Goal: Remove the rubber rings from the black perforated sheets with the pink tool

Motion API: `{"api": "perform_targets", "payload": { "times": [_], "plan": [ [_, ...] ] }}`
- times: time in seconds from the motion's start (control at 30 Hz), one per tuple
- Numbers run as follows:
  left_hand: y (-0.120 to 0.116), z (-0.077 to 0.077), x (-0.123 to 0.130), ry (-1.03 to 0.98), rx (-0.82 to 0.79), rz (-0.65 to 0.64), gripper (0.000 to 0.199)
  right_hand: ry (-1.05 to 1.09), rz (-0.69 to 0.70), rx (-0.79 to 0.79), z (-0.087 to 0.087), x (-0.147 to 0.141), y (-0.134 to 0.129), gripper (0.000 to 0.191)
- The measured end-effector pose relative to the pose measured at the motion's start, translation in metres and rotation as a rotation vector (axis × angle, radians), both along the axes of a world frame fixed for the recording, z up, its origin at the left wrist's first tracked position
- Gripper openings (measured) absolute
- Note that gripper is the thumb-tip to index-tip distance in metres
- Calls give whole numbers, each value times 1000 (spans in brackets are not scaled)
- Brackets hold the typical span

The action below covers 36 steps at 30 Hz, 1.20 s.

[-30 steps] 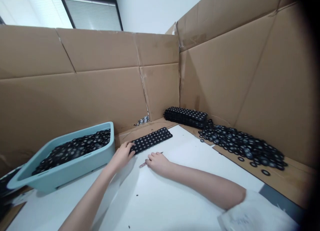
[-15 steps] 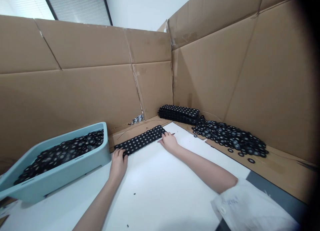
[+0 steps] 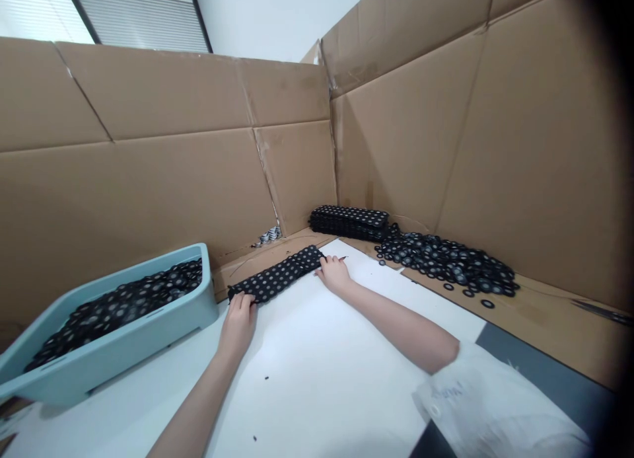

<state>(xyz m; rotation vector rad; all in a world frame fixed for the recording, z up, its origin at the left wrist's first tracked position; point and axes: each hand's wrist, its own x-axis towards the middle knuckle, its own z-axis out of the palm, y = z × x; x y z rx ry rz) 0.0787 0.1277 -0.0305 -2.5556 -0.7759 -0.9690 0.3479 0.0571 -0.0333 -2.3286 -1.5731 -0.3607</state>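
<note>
A black rectangular sheet [image 3: 280, 276] with rows of grey dots lies at the far side of the white table, its surface slightly bowed. My left hand [image 3: 240, 319] is closed on its near left corner, fingers over the edge. At the right end my right hand [image 3: 335, 274] pinches the sheet's corner. A thin dark pointed tool [image 3: 343, 258] sticks out from the right hand; most of it is hidden by the fingers, so I cannot tell its kind.
A light-blue tub [image 3: 143, 336] of loose black rings stands left. At the back corner is a stack of similar dotted sheets [image 3: 349, 223]; beside it lies a heap of black rings [image 3: 446, 260]. Dark scissors-like blades [image 3: 601, 311] lie far right. Cardboard walls [image 3: 188, 180] enclose the table.
The sheet was flat and straight and now bows a little, its left end lifted slightly. Both hands stay at its ends. The whole view has shifted slightly.
</note>
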Motion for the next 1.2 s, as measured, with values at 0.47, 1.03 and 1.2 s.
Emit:
{"api": "perform_targets", "payload": {
  "times": [0.47,1.03,1.2],
  "plan": [
    [-97,34,-41,336,531,-500,24,-28,185,35,5,-2,-12,35],
    [-127,53,-152,289,-46,329,25,-56,381,-2,-4,-38,-19,26],
    [-111,42,-64,233,-219,341,27,-38,248,-9,-6,-28,-15,31]
  ]
}}
